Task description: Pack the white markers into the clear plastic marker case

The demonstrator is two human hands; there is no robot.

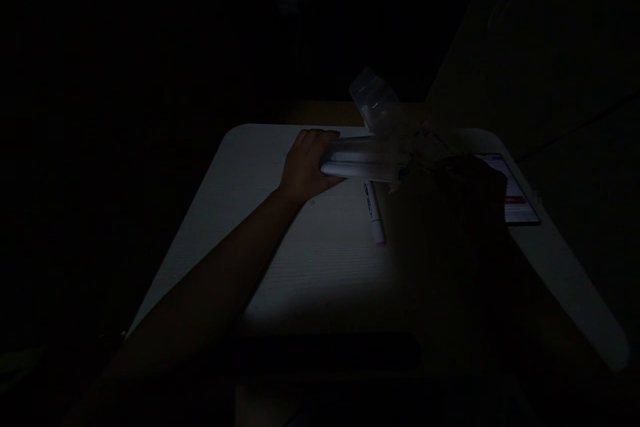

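My left hand (pixel 307 163) is wrapped round the far-left end of a clear plastic case (pixel 360 159), which lies on its side with long pale items inside, seemingly markers. Its transparent lid (pixel 373 100) is swung open and sticks up behind. In deep shadow at the case's open right end, my right hand (pixel 473 187) has curled fingers; thin dark shapes show at the fingertips, too dim to name. A pale marker-like stick (pixel 435 137) is faintly visible just behind those fingers. On the table below the case lies a white marker (pixel 374 213) with a pink end.
The white table (pixel 240 167) has rounded corners and a dark strip (pixel 350 352) along its near edge. A lit phone (pixel 520 197) lies at the right edge, partly behind my right hand. A thin cable (pixel 585 123) runs off to the right. The surroundings are very dark.
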